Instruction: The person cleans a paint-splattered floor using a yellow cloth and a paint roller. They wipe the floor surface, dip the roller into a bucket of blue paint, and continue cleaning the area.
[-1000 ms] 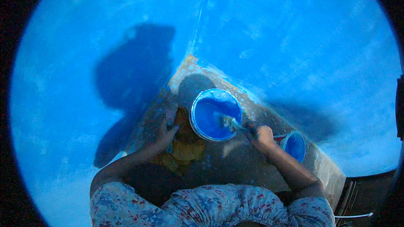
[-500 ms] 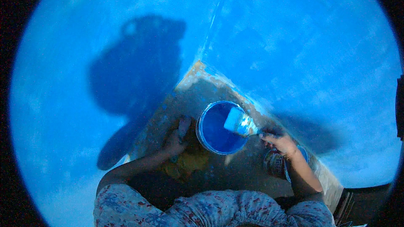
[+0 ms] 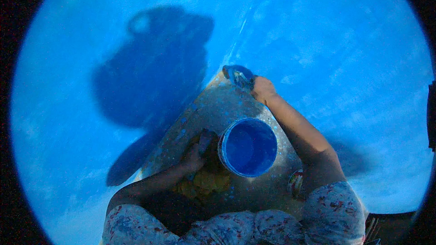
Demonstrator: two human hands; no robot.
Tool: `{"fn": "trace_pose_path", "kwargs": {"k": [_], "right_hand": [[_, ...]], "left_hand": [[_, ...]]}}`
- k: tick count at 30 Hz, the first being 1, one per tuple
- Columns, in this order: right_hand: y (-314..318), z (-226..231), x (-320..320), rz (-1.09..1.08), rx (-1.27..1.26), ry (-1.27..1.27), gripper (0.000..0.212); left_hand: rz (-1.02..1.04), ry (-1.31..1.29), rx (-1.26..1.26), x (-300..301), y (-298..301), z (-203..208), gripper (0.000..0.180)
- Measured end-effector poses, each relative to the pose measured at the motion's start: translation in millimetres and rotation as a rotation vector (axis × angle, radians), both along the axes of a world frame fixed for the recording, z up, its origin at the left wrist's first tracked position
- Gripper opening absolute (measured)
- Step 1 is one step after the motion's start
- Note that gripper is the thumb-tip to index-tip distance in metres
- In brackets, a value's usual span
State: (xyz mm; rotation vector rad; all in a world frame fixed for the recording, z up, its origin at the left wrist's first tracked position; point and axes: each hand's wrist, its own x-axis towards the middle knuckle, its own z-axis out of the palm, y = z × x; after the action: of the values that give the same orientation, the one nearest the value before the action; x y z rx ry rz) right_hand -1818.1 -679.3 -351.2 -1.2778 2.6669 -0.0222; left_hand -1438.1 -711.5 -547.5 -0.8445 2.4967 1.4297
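Observation:
Deep in the corner, my right hand (image 3: 264, 90) is closed round the handle of a paintbrush (image 3: 241, 80), whose head lies at the foot of the blue wall (image 3: 336, 63). A round bucket (image 3: 223, 155) of blue paint (image 3: 250, 147) stands on the floor, nearer to me than the brush. Beside the bucket's left side is my left hand (image 3: 196, 156), deep in shadow. Its fingers are too dark to read, and whether they touch the bucket I cannot make out. Below that hand shows yellowish fabric (image 3: 209, 183).
Two blue walls meet at the corner ahead, above a grey, paint-spotted floor (image 3: 218, 104). A smaller can (image 3: 296, 183) stands under my right arm, partly hidden. My shadow (image 3: 154, 72) falls on the left wall. Dark thin sticks (image 3: 373, 229) show at lower right.
My right hand has carried the paintbrush from over the bucket forward and left to the corner. The bucket appears slightly lower and farther right. My left hand stays beside it.

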Motion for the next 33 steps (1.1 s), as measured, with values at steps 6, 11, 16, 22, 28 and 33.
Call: {"fn": "trace_pose_path", "kwargs": {"k": [6,11,16,22,28,33], "right_hand": [[-58,-8,-18,-0.013,-0.016,0.033,0.020],[-65,31,-30,0.033,-0.041,0.191,0.015],[-38,95,-17,-0.013,-0.302,0.350,0.019],[-20,86,28,0.046,0.074,0.267,0.023],[-66,0,11,-0.040,0.082,0.065,0.017],[-78,31,-1,-0.017,0.014,0.168,0.020]], "left_hand": [[0.020,-0.045,0.019,-1,-3,11,0.065],[0.015,-0.074,0.051,-3,-3,14,0.065],[0.030,-0.099,0.066,1,-4,17,0.065],[0.015,-0.096,0.080,-3,-2,26,0.065],[0.025,-0.038,0.051,-3,-4,36,0.067],[0.066,0.110,-0.042,-7,-3,84,0.068]]}}
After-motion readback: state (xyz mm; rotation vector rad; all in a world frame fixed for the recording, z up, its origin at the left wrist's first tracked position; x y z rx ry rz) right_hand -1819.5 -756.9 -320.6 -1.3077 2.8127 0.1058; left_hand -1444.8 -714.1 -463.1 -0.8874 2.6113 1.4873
